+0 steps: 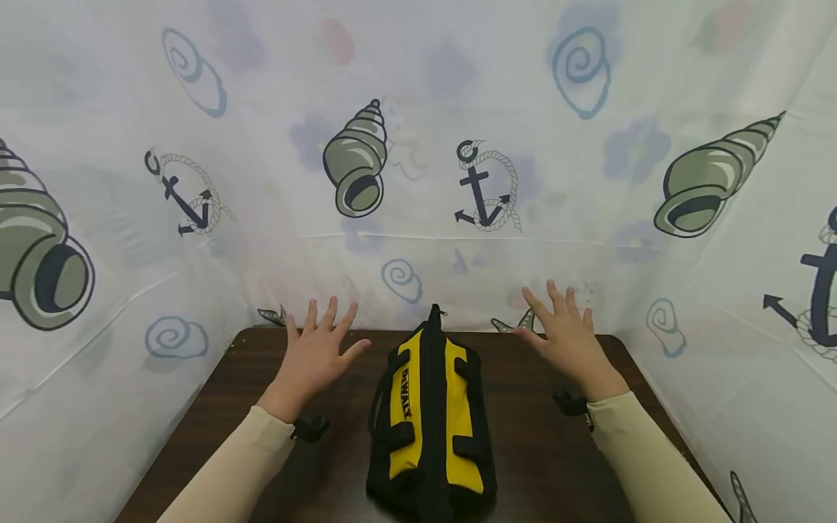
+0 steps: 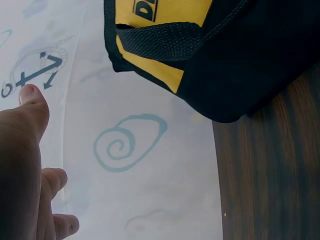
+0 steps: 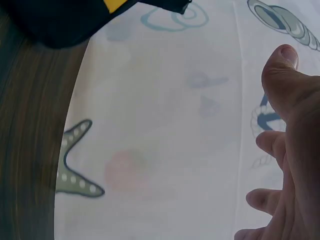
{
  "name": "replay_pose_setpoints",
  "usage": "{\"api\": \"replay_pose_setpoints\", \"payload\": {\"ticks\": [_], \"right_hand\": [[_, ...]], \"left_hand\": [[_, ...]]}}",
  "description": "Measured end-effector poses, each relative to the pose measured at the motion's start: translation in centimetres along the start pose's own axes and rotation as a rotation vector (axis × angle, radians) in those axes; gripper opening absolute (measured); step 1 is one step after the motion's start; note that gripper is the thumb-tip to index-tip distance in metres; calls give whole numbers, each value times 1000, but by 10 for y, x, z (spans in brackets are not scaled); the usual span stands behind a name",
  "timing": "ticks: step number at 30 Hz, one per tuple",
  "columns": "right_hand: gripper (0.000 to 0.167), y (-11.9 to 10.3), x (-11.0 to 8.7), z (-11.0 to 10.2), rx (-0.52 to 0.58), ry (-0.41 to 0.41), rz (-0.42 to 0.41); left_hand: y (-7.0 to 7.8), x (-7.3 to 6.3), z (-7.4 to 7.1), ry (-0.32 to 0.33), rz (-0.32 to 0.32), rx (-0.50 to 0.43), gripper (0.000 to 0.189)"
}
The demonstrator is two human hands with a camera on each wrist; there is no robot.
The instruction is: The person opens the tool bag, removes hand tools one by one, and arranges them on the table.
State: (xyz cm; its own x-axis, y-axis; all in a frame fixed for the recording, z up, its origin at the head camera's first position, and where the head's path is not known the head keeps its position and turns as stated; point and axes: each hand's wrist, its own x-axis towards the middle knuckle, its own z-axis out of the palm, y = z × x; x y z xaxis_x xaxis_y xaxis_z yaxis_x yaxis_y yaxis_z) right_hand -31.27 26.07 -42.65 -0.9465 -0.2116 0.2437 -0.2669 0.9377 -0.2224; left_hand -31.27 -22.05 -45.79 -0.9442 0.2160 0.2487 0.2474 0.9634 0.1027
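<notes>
A black and yellow DeWalt tool bag (image 1: 431, 421) stands on the dark wooden table, its long black zipper strip running along the top. My left hand (image 1: 317, 362) is raised to the left of the bag, fingers spread, touching nothing. To the bag's right my right hand (image 1: 567, 343) is held up the same way, apart from it. The left wrist view shows the bag's side (image 2: 165, 42) with a black strap, beyond the thumb. Only a dark corner of the bag (image 3: 60, 25) appears in the right wrist view. What the bag contains is hidden.
A white curtain (image 1: 418, 269) printed with shells and anchors hangs behind and on both sides of the table (image 1: 536, 450). The table's far edge meets the curtain just behind the bag. Dark wrist straps with cameras sit on both wrists.
</notes>
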Motion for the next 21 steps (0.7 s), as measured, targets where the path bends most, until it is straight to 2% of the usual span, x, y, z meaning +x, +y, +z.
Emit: {"api": "replay_pose_setpoints", "payload": {"ticks": [6,12,16,21], "right_hand": [[86,-21,12,15,55,6,-19],[85,-43,27,34,102,-2,-34],[84,-60,36,39,143,-7,-56],[80,-73,41,42,207,-41,-45]], "left_hand": [[6,6,5,0,11,-8,92],[19,18,1,6,27,-48,90],[27,28,1,11,35,-60,88],[35,39,2,-7,68,-59,86]]}}
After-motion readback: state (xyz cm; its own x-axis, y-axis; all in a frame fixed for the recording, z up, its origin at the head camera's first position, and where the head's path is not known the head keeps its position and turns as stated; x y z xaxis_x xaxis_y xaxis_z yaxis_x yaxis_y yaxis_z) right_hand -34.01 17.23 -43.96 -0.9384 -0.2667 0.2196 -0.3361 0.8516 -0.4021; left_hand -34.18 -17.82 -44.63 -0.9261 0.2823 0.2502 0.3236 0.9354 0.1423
